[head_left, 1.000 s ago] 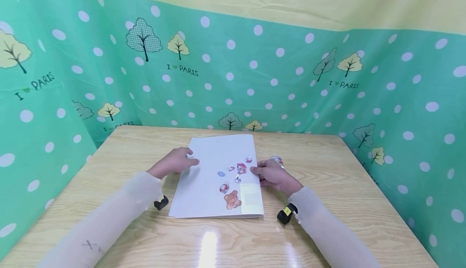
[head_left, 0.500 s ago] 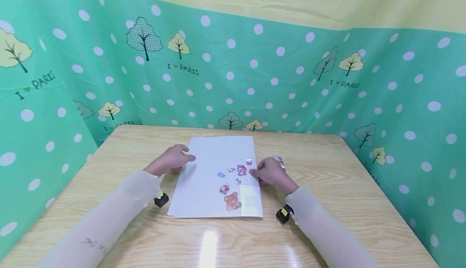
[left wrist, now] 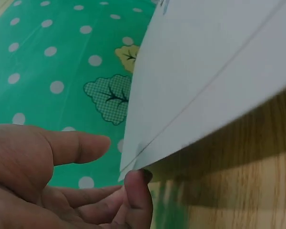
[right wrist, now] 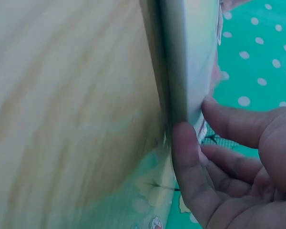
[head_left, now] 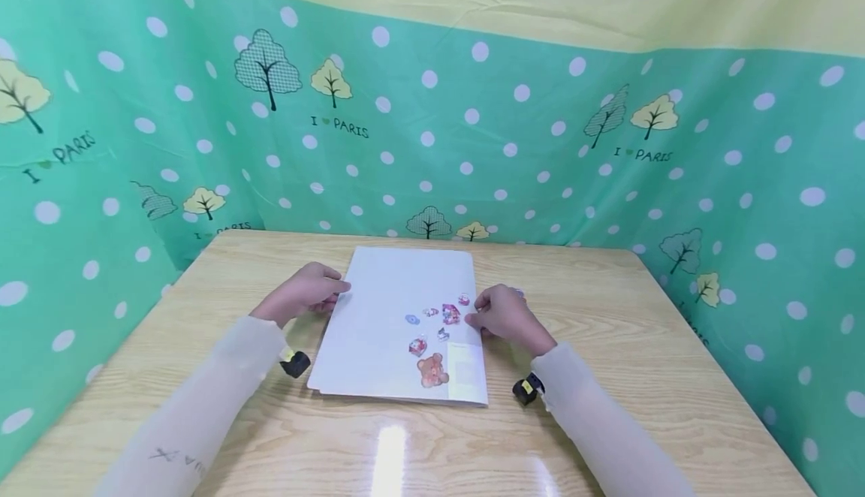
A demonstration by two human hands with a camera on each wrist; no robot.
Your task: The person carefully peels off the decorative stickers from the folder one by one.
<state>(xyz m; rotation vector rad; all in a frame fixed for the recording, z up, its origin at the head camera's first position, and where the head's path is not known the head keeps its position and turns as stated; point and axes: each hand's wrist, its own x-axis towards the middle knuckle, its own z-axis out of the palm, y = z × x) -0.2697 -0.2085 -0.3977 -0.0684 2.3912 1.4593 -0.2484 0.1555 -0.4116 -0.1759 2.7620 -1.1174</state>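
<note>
A white paper booklet point(head_left: 381, 317) is in the middle of the table, its left edge showing two layers. A brown bear sticker point(head_left: 432, 370) and several smaller stickers dot its lower right part, beside a pale yellowish rectangle point(head_left: 466, 369). My right hand point(head_left: 503, 315) pinches the booklet's thick right edge, thumb above and fingers beneath. At the upper left edge is my left hand point(head_left: 309, 287). In the left wrist view, one fingertip point(left wrist: 139, 183) touches the sheet's edge from below, while the thumb point(left wrist: 88, 147) stands apart from the paper.
The wooden table point(head_left: 574, 272) is backed by a green dotted curtain point(head_left: 432, 144) on three sides. Part of a small shiny sticker point(head_left: 519, 292) peeks out behind my right hand. Black wrist cameras point(head_left: 295, 363) hang below both sleeves.
My left hand has drawn back to the left, its thumb moving off the sheet toward the edge. My right hand keeps its grip at the right edge, covering more of the loose sticker.
</note>
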